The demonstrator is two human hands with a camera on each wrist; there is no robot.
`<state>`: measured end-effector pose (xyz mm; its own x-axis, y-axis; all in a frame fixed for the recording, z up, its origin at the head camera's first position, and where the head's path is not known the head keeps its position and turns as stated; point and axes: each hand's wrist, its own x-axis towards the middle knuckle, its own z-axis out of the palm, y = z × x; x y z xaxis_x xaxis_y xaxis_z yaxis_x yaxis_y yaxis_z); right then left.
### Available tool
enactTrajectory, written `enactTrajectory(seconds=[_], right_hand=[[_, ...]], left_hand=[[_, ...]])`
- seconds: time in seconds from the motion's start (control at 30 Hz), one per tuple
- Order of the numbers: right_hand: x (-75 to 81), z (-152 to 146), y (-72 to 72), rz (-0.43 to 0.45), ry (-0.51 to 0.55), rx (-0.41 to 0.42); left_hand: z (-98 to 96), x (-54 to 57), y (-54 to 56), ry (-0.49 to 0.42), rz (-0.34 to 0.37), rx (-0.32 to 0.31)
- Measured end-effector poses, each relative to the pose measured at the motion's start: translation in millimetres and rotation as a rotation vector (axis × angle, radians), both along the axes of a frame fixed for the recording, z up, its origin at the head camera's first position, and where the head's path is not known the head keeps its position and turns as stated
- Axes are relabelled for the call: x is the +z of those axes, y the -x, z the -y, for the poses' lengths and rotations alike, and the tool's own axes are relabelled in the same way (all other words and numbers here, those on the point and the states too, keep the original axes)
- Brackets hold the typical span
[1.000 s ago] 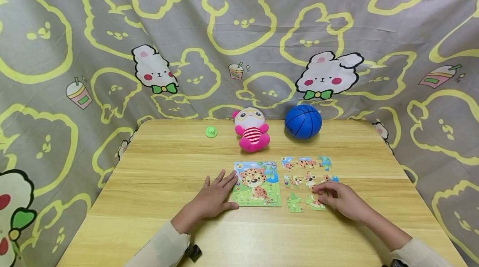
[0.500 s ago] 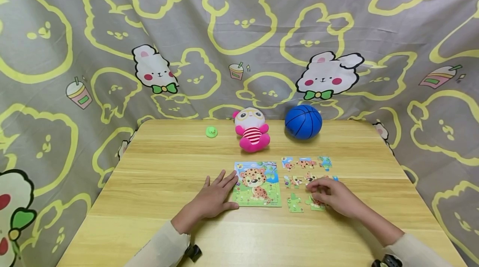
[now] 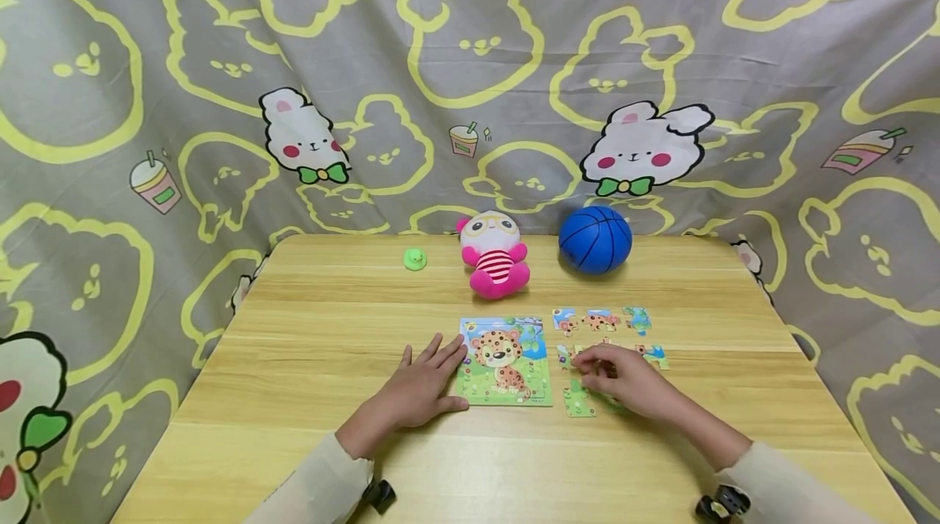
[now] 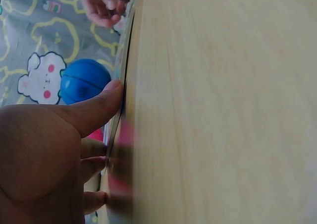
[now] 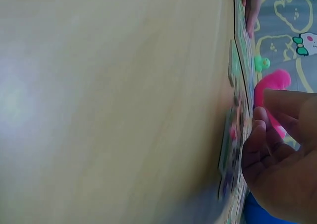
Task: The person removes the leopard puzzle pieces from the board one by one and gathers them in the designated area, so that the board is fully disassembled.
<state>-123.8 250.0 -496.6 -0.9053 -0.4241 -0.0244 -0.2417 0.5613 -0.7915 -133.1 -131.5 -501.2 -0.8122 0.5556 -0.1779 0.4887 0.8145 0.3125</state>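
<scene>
A square leopard-cub puzzle board [image 3: 503, 362] lies flat on the wooden table. My left hand [image 3: 417, 389] rests at the board's left edge with its fingers spread; in the left wrist view the thumb [image 4: 101, 105] touches the rim. To the right of the board lie several loose puzzle pieces in rows, among them a green piece [image 3: 578, 401] and a blue-and-green piece [image 3: 637, 319]. Over the middle and lower rows hovers my right hand [image 3: 627, 381], fingers loosely bent, hiding some pieces. No piece shows between its fingers in the right wrist view.
Along the table's back stand a pink-and-white plush toy [image 3: 495, 255], a blue ball [image 3: 596, 239] and a small green duck toy [image 3: 414, 259]. A grey curtain [image 3: 514, 59] with cartoon prints hangs close behind the table and along both sides.
My right hand has moved left over the loose pieces, toward the board. The left hand and the board have stayed put.
</scene>
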Motion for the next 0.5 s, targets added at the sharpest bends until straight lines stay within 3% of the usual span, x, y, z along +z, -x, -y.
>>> enactTrajectory(seconds=[0.5], right_hand=[[0.2,43.3,7.1,-0.006,0.0,0.018]], left_hand=[[-1.0,0.5,0.1,0.001,0.003,0.007]])
